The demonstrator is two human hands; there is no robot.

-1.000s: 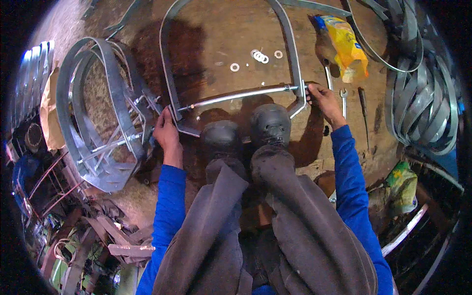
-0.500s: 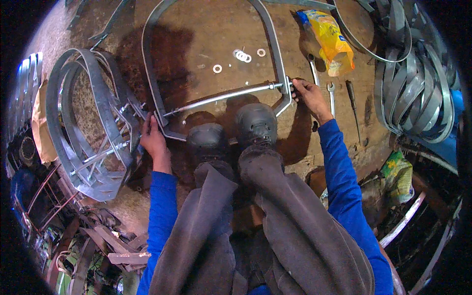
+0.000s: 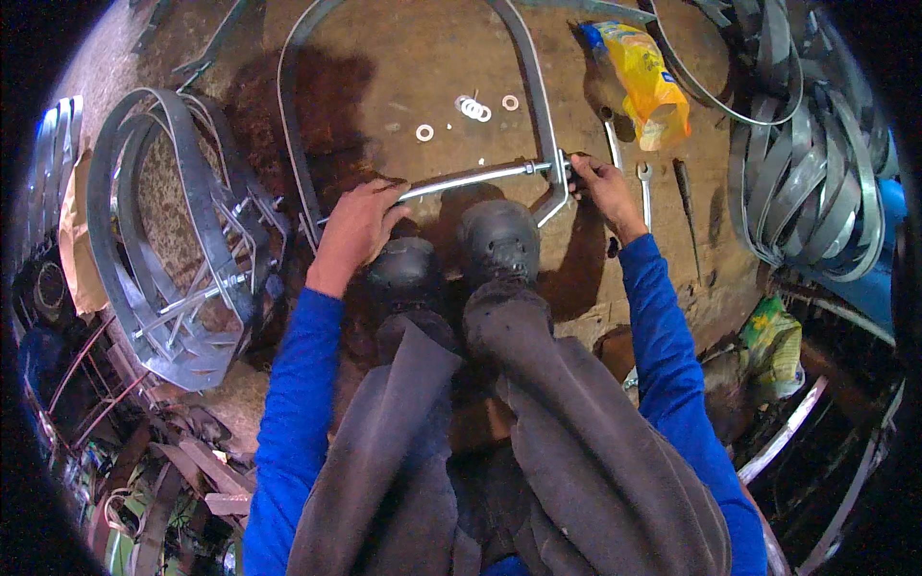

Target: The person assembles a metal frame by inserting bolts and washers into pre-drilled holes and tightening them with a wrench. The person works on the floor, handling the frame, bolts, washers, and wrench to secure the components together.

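A bent metal strap clamp [image 3: 527, 72] lies in front of my boots, with a bright threaded rod [image 3: 471, 180] running across its two ends. My left hand [image 3: 357, 233] is closed over the rod toward its left end, and covers the left joint in part. My right hand [image 3: 607, 195] pinches at the rod's right end, just outside the strap; what sits between those fingers is too small to make out. A nut [image 3: 529, 168] shows on the rod just inside the right arm of the clamp. Several flat washers [image 3: 473, 109] lie on the board within the clamp.
Assembled clamps [image 3: 163, 221] are stacked on the left. Right of my right hand lie an open-end wrench [image 3: 645, 197], another wrench [image 3: 612, 139] and a screwdriver [image 3: 687, 206]. A yellow plastic bag [image 3: 645, 82] is behind them; bent straps [image 3: 812, 182] pile up at the far right.
My left hand has moved right and inward, from the clamp's left outer side to the top of the rod. The right hand has stayed at the right end.
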